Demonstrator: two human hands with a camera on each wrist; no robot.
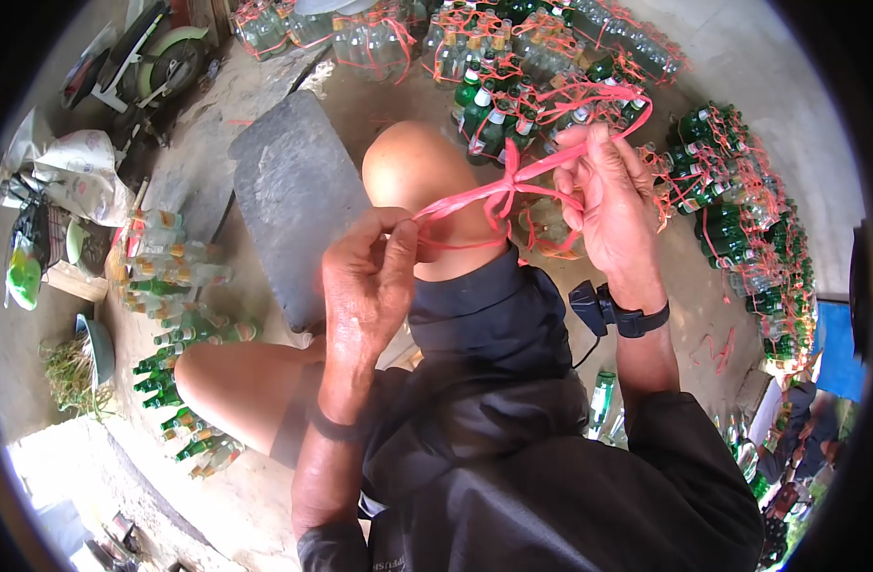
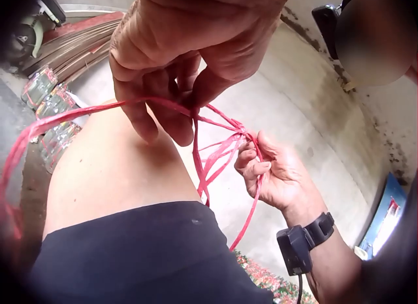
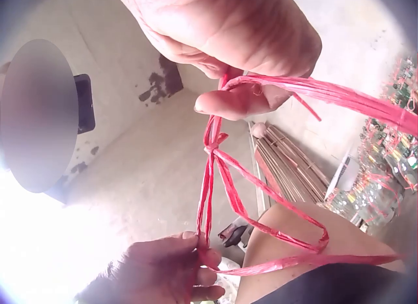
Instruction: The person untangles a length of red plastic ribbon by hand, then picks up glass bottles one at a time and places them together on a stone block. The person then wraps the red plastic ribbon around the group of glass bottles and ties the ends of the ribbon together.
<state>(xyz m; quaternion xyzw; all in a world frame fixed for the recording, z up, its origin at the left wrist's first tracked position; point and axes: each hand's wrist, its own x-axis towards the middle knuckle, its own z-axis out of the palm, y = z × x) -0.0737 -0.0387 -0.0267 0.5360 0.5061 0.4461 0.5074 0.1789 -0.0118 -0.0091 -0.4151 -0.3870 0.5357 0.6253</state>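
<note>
A red plastic string (image 1: 475, 198) stretches taut between both hands above a bare knee (image 1: 417, 172). My left hand (image 1: 372, 276) pinches one end of the string (image 2: 196, 124) between thumb and fingers. My right hand (image 1: 610, 205) grips the other part, with a knot (image 1: 509, 181) just left of it and a loop running up over its fingers. In the right wrist view the knot (image 3: 212, 148) sits below the thumb, and strands of the string (image 3: 274, 196) hang down to the left hand (image 3: 171, 272). A loop hangs over the knee (image 3: 307, 242).
Bundles of green and clear glass bottles (image 1: 732, 210) tied with red string fill the ground ahead and to the right. More bottles (image 1: 174, 305) lie at the left. A dark flat slab (image 1: 294, 200) lies on the concrete by the knee. A black wrist strap (image 1: 637, 319) is on the right arm.
</note>
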